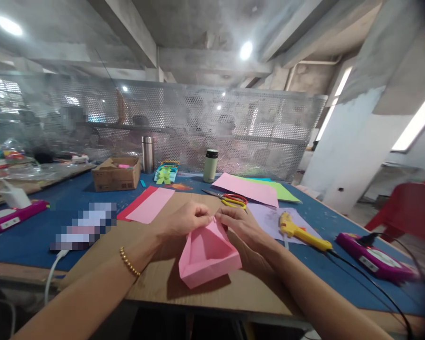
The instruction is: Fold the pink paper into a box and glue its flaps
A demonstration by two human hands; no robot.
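Paper forms the pink, folded, open-topped box (210, 273) between your forearms, above a flat brown cardboard sheet (265, 298); whether its base touches the sheet, you cannot tell. Your left hand (191, 218) and right hand (239, 223) each have the grip closed on the box's far edge, fingertips pinched close together. It should feel light, crisp along its creases but easily crushed or torn through its thin walls, so take hold gently at the folded edges and corners. Your blue worktop (17, 250) spreads around the cardboard. Beyond the box lie metal scissors with red and yellow handles (233, 200); to its right, a yellow glue gun (304, 236) rests on pale lilac paper (262, 215). Well behind the box stands a grey perforated metal screen (184, 118) under a bare concrete ceiling (198, 23).
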